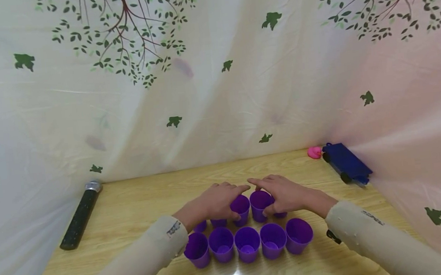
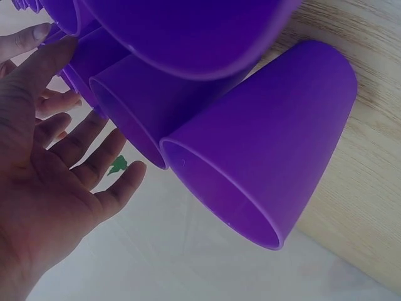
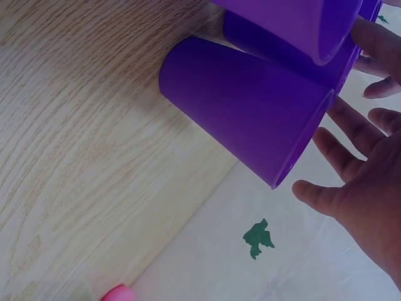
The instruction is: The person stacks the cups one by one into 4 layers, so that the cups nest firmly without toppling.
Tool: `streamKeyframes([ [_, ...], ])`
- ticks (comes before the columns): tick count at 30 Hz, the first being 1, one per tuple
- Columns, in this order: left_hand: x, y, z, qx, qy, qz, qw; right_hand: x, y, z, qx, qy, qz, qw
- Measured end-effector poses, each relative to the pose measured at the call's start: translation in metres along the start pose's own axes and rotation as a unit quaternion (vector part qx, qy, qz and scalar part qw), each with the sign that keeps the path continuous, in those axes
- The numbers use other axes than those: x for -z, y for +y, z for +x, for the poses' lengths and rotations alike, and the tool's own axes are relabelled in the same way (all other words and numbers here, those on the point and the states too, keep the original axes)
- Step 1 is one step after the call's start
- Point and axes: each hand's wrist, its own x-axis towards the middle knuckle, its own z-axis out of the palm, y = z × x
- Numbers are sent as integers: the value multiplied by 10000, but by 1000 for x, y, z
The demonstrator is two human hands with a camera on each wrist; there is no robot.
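Two rows of purple cups stand upright, mouths up, on the wooden table. The front row (image 1: 248, 246) holds several cups side by side. Behind it, the back row is partly covered by both hands. My left hand (image 1: 216, 203) arches over that row, its thumb at the near rim of a middle cup (image 1: 241, 205) and its fingers spread beyond the far side. From the other side my right hand (image 1: 286, 194) mirrors it, thumb by the neighbouring cup (image 1: 261, 202). The right wrist view shows loosely spread fingers beside the row's end cup (image 3: 244, 110).
A black microphone (image 1: 80, 218) with a silver head lies at the table's left edge. At the back right sit a blue toy vehicle (image 1: 346, 163) and a small pink duck (image 1: 314, 152). A pale curtain (image 1: 208, 94) printed with leaves closes off the back and sides.
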Motion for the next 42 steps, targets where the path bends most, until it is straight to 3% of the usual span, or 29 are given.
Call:
streamKeyframes([
  [11,7,-3,3,-27,139,64,9999,1,4,3,124,291,72,9995],
  [22,15,-11,9,62,291,-95,9995,7,9,8,-18,430,348,9985],
  [42,18,-23,16,301,235,-73,9992,12,14,22,-351,317,397,9981],
])
